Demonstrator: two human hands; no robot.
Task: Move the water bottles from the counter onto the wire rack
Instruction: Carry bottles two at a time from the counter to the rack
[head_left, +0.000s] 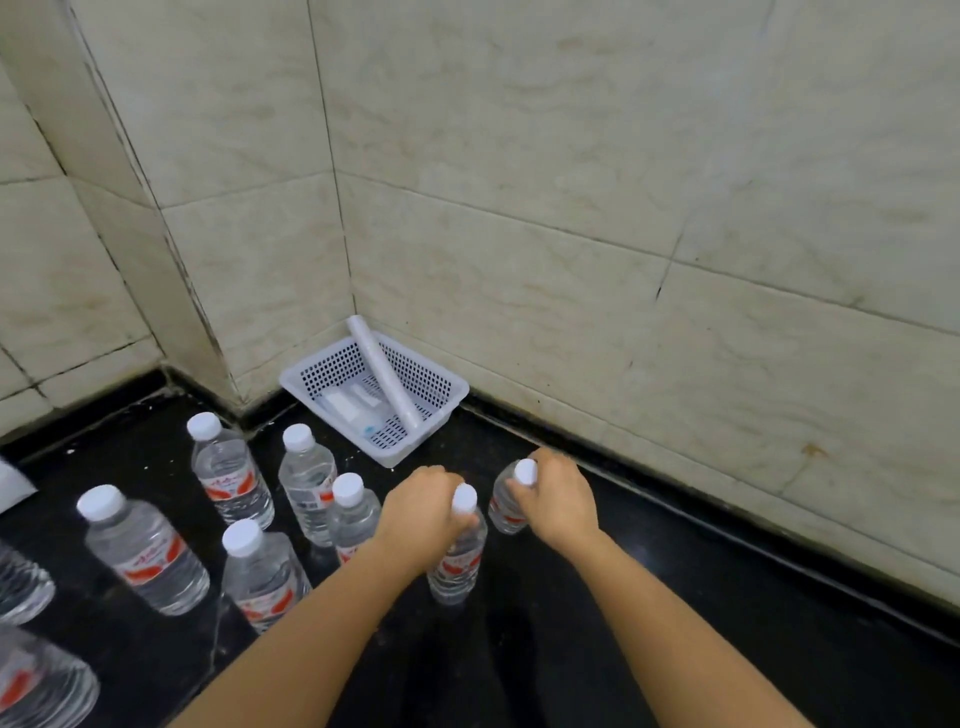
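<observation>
Several clear water bottles with white caps and red labels stand on the black counter (649, 613). My left hand (423, 506) grips the neck of one bottle (457, 564) just below its cap. My right hand (558, 499) grips the neck of another bottle (506, 506) a little farther back. Both held bottles are upright, and I cannot tell whether their bases touch the counter. More bottles stand to the left, among them one (231, 470), one (306, 480) and one (145, 551). No wire rack is in view.
A white perforated plastic basket (447, 410) sits in the tiled corner, with a white tube leaning in it and small packets inside. Tiled walls close off the back and right. Parts of two more bottles (31, 680) show at the lower left edge.
</observation>
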